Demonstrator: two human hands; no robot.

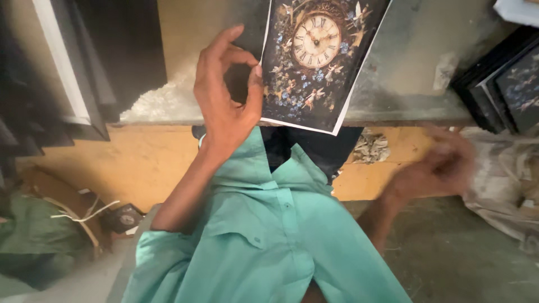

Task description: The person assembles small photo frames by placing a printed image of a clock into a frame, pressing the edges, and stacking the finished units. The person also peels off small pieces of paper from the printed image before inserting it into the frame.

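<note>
We saw left hand pinching clock print at its left edge, print lying on worktop, top cut off; right hand blurred, grip unreadable; dark frames partly out of view.

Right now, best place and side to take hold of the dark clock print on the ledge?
Take the dark paper print with the clock face at its near left edge, coming from the left. That edge overhangs the grey ledge lip slightly, and the left hand already pinches it there between thumb and forefinger. The right hand is blurred, away.
</note>
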